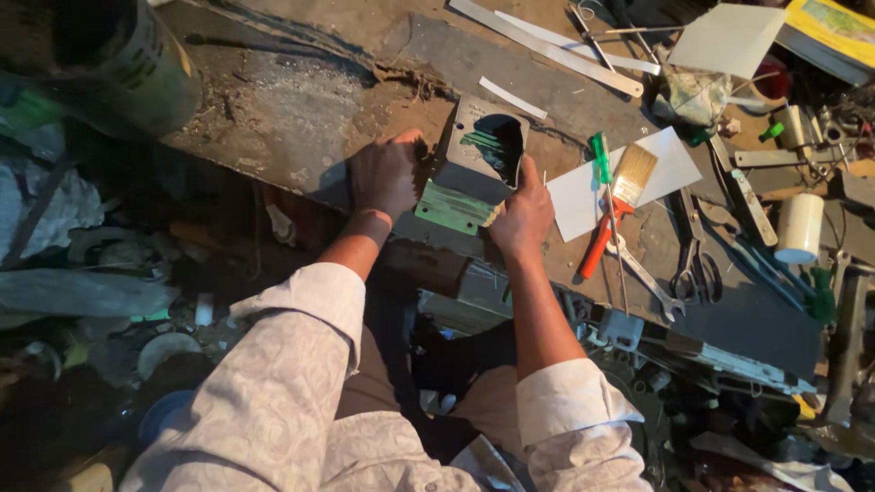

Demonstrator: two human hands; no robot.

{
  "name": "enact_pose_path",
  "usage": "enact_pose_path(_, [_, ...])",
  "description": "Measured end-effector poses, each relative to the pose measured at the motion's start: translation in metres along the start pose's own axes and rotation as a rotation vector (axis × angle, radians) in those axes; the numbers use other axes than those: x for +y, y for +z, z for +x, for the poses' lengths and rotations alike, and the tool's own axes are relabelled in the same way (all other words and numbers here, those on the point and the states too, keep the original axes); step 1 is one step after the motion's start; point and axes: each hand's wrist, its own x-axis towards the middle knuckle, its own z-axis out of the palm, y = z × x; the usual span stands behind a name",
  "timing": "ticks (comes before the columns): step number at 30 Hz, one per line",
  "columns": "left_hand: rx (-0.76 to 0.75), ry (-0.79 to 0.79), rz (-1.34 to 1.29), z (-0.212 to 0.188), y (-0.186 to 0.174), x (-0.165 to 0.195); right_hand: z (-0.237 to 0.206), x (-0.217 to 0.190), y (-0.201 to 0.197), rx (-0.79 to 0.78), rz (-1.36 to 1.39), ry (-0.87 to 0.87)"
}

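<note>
Cluttered workbench [301, 100], grey metal box [481, 150] between both hands' fingers [527, 178]

The fingers of the right hand [522, 217] are hidden behind the grey box [480, 153], and the box's inside is lost in shadow. The drum [100, 64] is cut off by the top left corner, the yellow book [834, 27] by the top right. What lies in the dark below the worktop [301, 100] cannot be told.
</note>
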Motion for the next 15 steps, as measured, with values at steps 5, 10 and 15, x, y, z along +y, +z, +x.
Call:
enact_pose_path(5, [-0.012, -0.001, -0.046, -0.001, -0.004, 0.001, -0.003, 0.015, 0.007, -0.027, -0.043, -0.052])
enact_pose_path(10, [-0.001, 0.044, -0.063, -0.002, -0.006, 0.002, -0.004, 0.028, 0.015, 0.019, -0.114, -0.088])
enact_pose_path(15, [-0.004, 0.035, -0.031, -0.001, -0.003, 0.001, -0.003, 0.027, 0.014, -0.075, -0.146, 0.02])
